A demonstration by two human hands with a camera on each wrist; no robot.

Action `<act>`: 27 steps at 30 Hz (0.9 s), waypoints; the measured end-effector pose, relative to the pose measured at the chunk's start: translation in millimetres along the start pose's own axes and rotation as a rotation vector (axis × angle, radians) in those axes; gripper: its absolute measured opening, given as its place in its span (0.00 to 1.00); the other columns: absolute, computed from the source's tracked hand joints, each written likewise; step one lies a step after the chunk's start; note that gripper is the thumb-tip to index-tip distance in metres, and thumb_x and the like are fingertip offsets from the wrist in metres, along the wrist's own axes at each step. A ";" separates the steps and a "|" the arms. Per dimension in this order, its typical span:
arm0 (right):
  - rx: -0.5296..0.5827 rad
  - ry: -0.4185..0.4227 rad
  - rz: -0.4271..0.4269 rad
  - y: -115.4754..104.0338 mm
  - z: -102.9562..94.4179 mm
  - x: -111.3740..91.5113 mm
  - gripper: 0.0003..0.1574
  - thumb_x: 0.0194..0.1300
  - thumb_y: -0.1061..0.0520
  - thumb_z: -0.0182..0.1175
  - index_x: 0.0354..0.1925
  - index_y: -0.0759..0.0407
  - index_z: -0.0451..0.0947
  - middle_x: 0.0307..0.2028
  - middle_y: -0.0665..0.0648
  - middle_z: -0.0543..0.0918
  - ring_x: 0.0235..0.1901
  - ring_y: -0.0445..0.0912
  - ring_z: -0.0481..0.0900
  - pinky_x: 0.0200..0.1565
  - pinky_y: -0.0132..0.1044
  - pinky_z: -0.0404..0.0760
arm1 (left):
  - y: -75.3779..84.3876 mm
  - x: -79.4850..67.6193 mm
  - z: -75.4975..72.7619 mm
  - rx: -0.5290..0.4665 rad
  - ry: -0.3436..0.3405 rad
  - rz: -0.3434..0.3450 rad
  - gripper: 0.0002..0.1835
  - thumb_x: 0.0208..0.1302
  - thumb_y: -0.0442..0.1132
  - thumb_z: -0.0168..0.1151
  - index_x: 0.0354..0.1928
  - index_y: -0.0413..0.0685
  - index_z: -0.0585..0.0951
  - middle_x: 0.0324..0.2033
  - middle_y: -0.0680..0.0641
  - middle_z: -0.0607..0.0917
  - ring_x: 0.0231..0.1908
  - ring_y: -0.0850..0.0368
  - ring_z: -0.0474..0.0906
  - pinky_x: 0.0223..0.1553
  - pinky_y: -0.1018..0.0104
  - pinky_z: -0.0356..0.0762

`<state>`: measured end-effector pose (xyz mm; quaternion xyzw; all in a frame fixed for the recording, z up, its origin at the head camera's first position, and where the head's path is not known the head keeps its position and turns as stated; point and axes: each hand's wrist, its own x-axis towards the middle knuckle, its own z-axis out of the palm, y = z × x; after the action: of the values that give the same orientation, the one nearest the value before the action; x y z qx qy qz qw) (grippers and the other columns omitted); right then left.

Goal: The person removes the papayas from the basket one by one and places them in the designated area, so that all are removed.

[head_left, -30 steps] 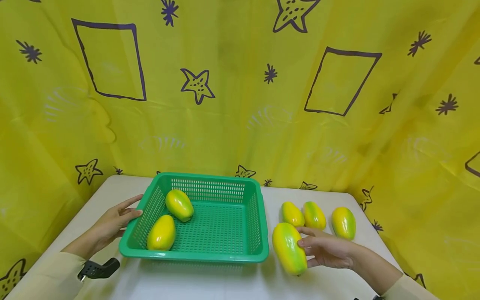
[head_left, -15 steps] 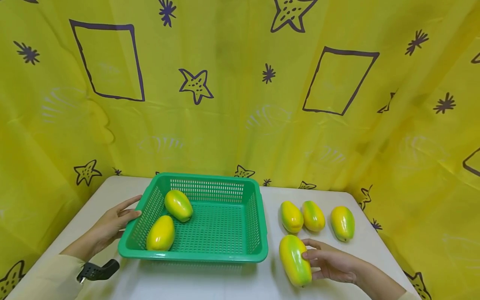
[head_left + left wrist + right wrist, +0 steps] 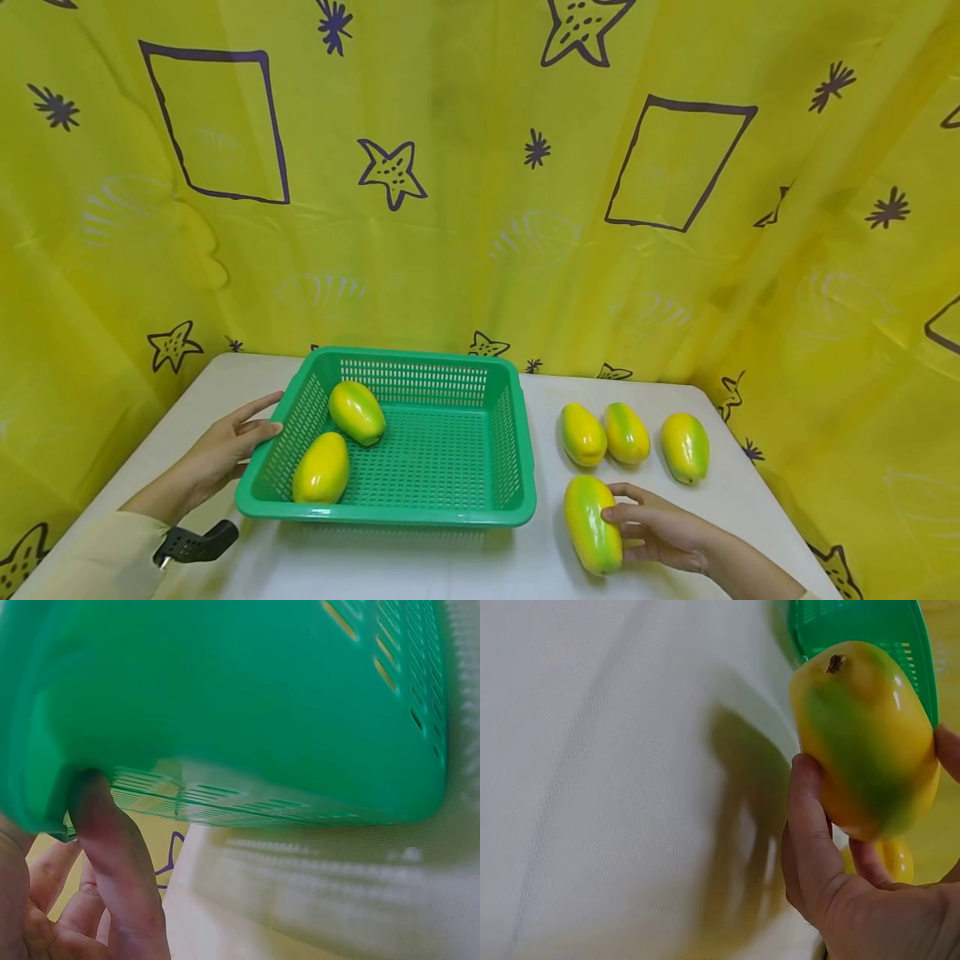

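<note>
My left hand point(image 3: 225, 446) holds the left rim of a green plastic basket point(image 3: 386, 512). In the left wrist view a finger point(image 3: 116, 862) sits under the basket's lip, against the outer wall. Two yellow-green papayas point(image 3: 357, 412) lie in the basket's left part. To the right of the basket, my right hand point(image 3: 660, 529) grips another papaya point(image 3: 592, 525), its thumb and fingers on opposite sides. The right wrist view shows this papaya point(image 3: 866, 742) with its brown stem end towards the camera. Whether it touches the table is unclear.
Behind the right hand, three more papayas lie on the white table point(image 3: 450, 571): two side by side point(image 3: 583, 435) and one point(image 3: 685, 448) farther right. A yellow curtain point(image 3: 450, 250) with dark drawings hangs around the table's back and sides.
My right hand has moved the held papaya towards me and slightly right, slowing in the last half second. My left hand and the basket have stayed in place.
</note>
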<state>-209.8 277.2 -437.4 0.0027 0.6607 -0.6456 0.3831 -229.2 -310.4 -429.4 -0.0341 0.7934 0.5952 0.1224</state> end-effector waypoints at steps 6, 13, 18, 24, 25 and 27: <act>-0.031 0.069 0.016 -0.8 -0.3 -0.5 0.42 0.70 0.54 0.55 0.69 0.71 0.45 0.51 0.58 0.76 0.45 0.48 0.77 0.49 0.43 0.84 | 0.4 -0.5 -0.1 -0.003 -0.002 0.000 0.42 0.73 0.48 0.55 0.78 0.46 0.44 0.63 0.29 0.70 0.46 0.55 0.83 0.46 0.57 0.84; -0.068 0.115 0.026 0.4 -3.3 1.3 0.44 0.69 0.53 0.57 0.69 0.72 0.46 0.50 0.60 0.76 0.44 0.48 0.78 0.49 0.46 0.84 | 0.5 -0.2 -0.1 -0.011 -0.001 -0.003 0.42 0.73 0.47 0.56 0.78 0.46 0.44 0.59 0.34 0.76 0.46 0.57 0.82 0.46 0.57 0.84; -0.094 0.132 0.027 2.0 -5.4 3.1 0.47 0.69 0.52 0.57 0.69 0.73 0.43 0.50 0.60 0.76 0.44 0.48 0.78 0.49 0.47 0.84 | 0.8 -0.2 -0.3 -0.015 -0.007 0.009 0.42 0.73 0.46 0.56 0.78 0.46 0.44 0.54 0.40 0.80 0.45 0.58 0.82 0.45 0.58 0.84; -0.109 0.175 0.048 4.3 -6.7 4.4 0.49 0.68 0.51 0.59 0.70 0.73 0.42 0.48 0.61 0.76 0.44 0.48 0.77 0.48 0.47 0.85 | 0.9 -0.4 0.2 -0.013 0.000 0.004 0.42 0.73 0.47 0.56 0.78 0.46 0.44 0.57 0.38 0.78 0.45 0.57 0.82 0.45 0.58 0.84; -0.110 0.178 0.050 4.4 -6.7 4.7 0.50 0.68 0.51 0.59 0.70 0.73 0.41 0.48 0.61 0.76 0.44 0.48 0.77 0.47 0.47 0.85 | 0.9 -0.4 0.3 -0.012 0.000 0.003 0.42 0.73 0.47 0.56 0.78 0.46 0.44 0.57 0.37 0.78 0.45 0.57 0.82 0.45 0.58 0.84; -0.116 0.188 0.054 4.7 -6.6 5.3 0.51 0.68 0.51 0.59 0.70 0.73 0.41 0.48 0.62 0.76 0.43 0.48 0.77 0.47 0.48 0.85 | 0.8 -0.3 0.3 -0.013 -0.001 0.002 0.42 0.73 0.47 0.56 0.78 0.46 0.44 0.57 0.38 0.78 0.45 0.57 0.82 0.45 0.58 0.84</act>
<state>-214.5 281.1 -444.9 0.0589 0.7295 -0.5926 0.3365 -229.0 -310.0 -428.6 -0.0340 0.7897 0.6003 0.1219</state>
